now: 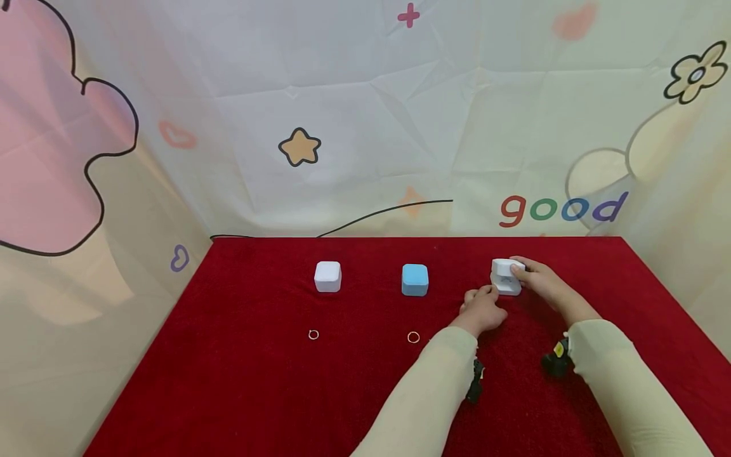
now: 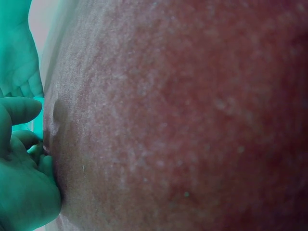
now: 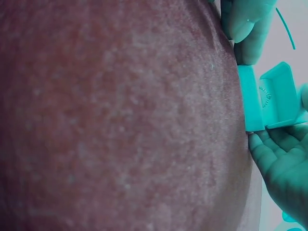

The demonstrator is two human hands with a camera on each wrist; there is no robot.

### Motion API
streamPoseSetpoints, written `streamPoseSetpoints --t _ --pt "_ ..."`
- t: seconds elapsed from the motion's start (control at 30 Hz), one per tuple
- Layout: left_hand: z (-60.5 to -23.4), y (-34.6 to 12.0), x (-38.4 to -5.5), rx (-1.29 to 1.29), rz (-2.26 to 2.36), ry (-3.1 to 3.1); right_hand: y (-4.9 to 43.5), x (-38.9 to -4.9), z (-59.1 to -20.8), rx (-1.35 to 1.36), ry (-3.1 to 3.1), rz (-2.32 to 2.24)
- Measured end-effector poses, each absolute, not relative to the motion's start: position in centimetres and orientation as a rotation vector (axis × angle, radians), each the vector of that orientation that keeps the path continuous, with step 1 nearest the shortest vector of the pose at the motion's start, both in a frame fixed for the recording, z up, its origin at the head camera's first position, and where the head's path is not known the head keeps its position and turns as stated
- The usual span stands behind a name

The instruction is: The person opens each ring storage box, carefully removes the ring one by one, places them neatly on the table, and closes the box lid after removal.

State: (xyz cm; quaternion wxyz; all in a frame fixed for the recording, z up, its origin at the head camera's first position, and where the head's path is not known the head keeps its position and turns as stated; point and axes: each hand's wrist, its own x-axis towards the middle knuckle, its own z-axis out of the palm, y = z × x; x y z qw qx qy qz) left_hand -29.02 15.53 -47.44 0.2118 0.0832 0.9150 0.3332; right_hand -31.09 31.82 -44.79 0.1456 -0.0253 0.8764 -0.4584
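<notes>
An opened white ring box (image 1: pixel 506 287) sits at the right of the red cloth. My right hand (image 1: pixel 539 282) grips its raised lid, the thumb at the front edge. In the right wrist view the box (image 3: pixel 281 98) looks teal, and letters show inside its lid. My left hand (image 1: pixel 482 310) is at the box's front left, fingertips by the base. The left wrist view shows this hand (image 2: pixel 26 185) with curled fingers and a tiny yellowish glint between the tips, apparently a ring (image 2: pixel 37 144). Fingers mostly hide it. The box's slot is not clear to see.
To the left stand a closed blue ring box (image 1: pixel 415 280) and a closed white ring box (image 1: pixel 328 277). One ring (image 1: pixel 414 332) lies in front of the blue box, another ring (image 1: pixel 313 330) before the white one. A printed curtain (image 1: pixel 365 158) hangs behind the red cloth (image 1: pixel 257 393).
</notes>
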Motion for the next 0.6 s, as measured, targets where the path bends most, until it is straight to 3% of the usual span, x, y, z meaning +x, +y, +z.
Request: streamPoseSetpoints --t 0.6 --pt "-47.35 15.39 -28.83 0.213 0.944 2.532 31.88 -31.74 -44.36 -0.056 2.453 -1.331"
